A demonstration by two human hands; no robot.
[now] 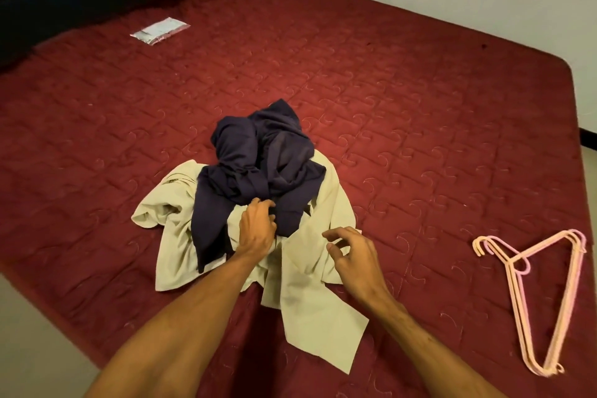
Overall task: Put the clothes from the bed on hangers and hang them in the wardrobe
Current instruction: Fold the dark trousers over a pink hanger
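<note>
In the middle of the red quilted bed (pixel 420 107) lies a pile of two clothes: a navy garment (pixel 258 155) is crumpled on top of a beige garment (pixel 310 300). The left hand (pixel 256 226) grips the near edge of the navy garment, with the fingers curled into the fabric. The right hand (pixel 352 255) hovers just above the beige garment, its fingers spread and a little bent, holding nothing. A bundle of pink hangers (pixel 517 300) lies flat on the bed, well apart to the right. A small plastic packet (pixel 160 31) lies far away near the dark headboard.
</note>
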